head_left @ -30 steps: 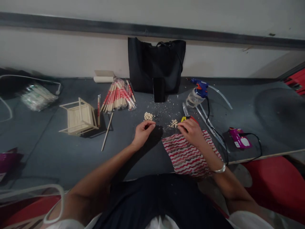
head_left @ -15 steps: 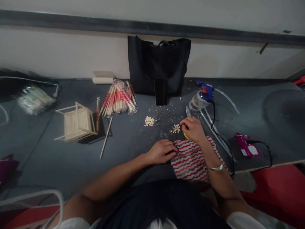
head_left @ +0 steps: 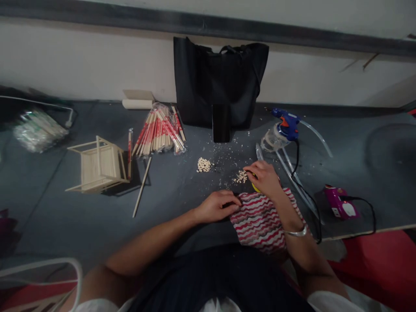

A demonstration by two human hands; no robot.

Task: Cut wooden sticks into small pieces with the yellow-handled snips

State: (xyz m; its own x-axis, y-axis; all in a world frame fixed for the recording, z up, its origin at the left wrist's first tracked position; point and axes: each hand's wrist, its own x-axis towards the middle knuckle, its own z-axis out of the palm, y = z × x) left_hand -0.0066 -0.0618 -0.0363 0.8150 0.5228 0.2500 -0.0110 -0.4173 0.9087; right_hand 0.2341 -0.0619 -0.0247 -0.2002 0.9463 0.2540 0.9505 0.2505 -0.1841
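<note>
My left hand [head_left: 218, 205] rests with curled fingers on the left edge of a red-and-white zigzag striped cloth [head_left: 260, 219] lying on the grey table [head_left: 182, 195]. My right hand [head_left: 264, 176] is closed over the yellow-and-red handles of pliers [head_left: 259, 152], whose metal jaws stick out beyond my fingers. A small pile of cut wooden bits [head_left: 241, 176] lies just left of my right hand. A second pile of wooden bits [head_left: 203, 164] sits further left.
A black tote bag [head_left: 218, 82] leans on the wall with a dark phone [head_left: 221, 123] against it. A blue glue gun [head_left: 286, 123], glue sticks [head_left: 294, 173], a purple plug [head_left: 339, 207], packed chopsticks [head_left: 160, 132], a loose stick [head_left: 141, 187] and a stick-built box [head_left: 97, 164] lie around.
My left hand left the spot near the left pile and came down onto the cloth's left edge. My right hand stayed closed on the pliers. The view shifted slightly.
</note>
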